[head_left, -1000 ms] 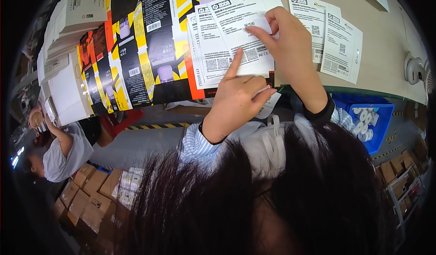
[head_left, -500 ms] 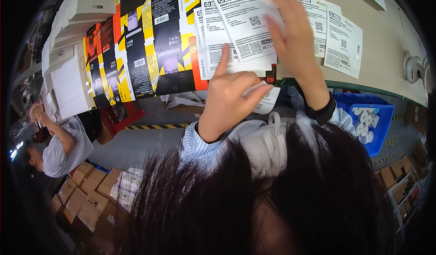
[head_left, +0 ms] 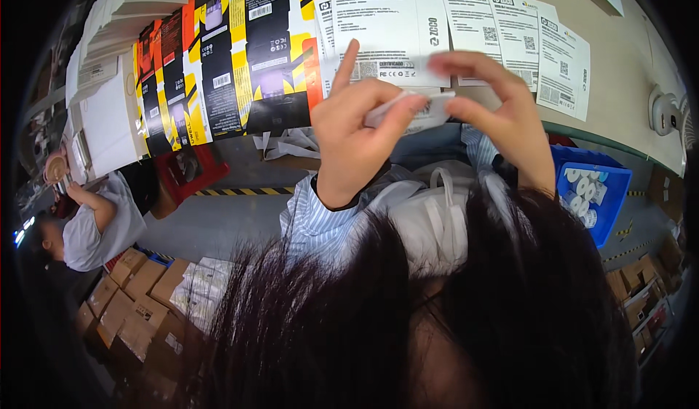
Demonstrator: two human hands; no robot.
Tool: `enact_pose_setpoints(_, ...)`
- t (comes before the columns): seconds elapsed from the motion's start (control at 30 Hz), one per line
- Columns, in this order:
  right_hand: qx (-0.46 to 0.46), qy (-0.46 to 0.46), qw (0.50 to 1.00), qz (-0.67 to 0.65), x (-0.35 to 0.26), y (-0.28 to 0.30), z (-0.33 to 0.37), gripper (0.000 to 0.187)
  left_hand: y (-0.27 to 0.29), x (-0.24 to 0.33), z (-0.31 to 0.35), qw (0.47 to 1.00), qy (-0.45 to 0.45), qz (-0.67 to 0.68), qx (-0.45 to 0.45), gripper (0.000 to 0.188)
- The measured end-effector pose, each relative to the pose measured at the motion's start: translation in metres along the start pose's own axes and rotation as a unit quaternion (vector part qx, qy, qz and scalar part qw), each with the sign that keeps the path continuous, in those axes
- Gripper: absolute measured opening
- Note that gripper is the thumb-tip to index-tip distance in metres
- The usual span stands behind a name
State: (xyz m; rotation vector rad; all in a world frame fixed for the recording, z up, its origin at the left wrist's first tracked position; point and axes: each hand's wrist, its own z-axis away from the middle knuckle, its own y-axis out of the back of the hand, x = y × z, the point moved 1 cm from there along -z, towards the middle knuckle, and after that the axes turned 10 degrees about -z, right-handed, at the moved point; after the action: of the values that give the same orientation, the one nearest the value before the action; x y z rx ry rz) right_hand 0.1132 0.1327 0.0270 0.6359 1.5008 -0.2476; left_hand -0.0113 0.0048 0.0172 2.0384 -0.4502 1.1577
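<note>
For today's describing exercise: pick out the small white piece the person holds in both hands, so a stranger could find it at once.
Start at the beige table with its row of white printed sheets. In front of them, the left hand and right hand meet. Pinched between their fingertips is a small white strip, the only paper off the table, and far smaller than the sheets.

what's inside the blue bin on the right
The blue bin holds small white rolls piled together. Its near side is covered by dark hair, so the rest is hidden.
</note>
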Motion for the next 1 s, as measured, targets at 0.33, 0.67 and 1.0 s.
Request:
enact_pose_setpoints(0.33, 0.013, -0.101, 0.979, -0.179, 0.004, -0.013, 0.007, 0.01, -0.001, 0.008, -0.005, 0.951, -0.153, -0.263, 0.047, 0.055)
enact_pose_setpoints(0.67, 0.113, -0.004, 0.957, -0.266, 0.006, -0.019, -0.004, 0.059, 0.005, 0.006, 0.005, 0.991, 0.115, -0.034, -0.063, 0.025)
enact_pose_setpoints(1.0, 0.024, -0.036, 0.971, -0.234, 0.017, -0.021, -0.006, 0.06, 0.006, 0.001, 0.007, 0.998, 0.049, -0.029, -0.011, 0.024)
